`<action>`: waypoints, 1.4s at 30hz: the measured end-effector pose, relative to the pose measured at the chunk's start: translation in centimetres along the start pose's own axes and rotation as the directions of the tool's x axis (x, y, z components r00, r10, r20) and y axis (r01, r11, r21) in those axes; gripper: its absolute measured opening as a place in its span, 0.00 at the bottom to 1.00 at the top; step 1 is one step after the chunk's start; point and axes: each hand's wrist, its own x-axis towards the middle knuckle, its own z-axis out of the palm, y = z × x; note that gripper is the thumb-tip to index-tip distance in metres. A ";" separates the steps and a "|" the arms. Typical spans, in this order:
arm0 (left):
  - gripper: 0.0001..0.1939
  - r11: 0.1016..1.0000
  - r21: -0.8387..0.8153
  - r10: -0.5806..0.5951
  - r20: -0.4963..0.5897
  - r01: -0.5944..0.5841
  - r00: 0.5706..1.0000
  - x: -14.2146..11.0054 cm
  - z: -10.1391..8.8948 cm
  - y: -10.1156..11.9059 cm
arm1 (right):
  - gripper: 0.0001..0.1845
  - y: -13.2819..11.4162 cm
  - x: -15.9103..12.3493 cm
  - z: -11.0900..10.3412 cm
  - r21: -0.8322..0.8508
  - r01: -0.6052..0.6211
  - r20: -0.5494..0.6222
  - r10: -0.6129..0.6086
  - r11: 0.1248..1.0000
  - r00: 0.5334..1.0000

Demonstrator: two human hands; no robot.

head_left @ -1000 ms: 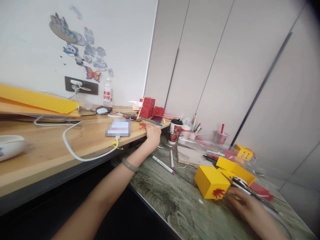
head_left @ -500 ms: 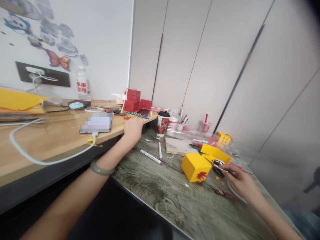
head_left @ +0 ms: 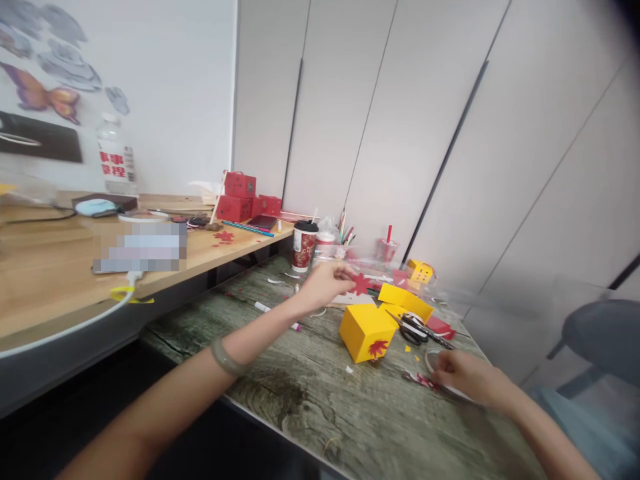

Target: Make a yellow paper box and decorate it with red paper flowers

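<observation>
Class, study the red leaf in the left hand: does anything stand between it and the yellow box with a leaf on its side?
Nothing visible does: the left hand holds the red leaf just above the yellow box in this view.

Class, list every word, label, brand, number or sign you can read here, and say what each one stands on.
"事" above "捏", in red on the bottle; the red characters to their left are partly lost at its curved side.
Dark red paper cup: printing too blurred to read.
White marker: any lettering too small and partly covered.
Phone: screen pixelated, unreadable.
</observation>
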 end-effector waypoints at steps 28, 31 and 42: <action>0.09 0.570 -0.655 -0.052 0.575 0.497 0.817 -2.7 4.5 -0.6 | 0.11 -12.4 -2.6 -2.0 0.997 -0.003 -0.005 0.103 0.076 0.995; 0.09 0.578 -0.653 -0.045 0.573 0.490 0.818 -2.9 4.5 -0.5 | 0.10 -12.6 -2.6 -1.5 0.982 0.034 -0.047 0.067 0.186 0.997; 0.09 0.612 -0.632 -0.120 0.520 0.476 0.846 -3.1 3.9 -0.2 | 0.09 -12.5 -2.5 -1.7 0.805 0.132 -0.120 -0.059 0.578 0.991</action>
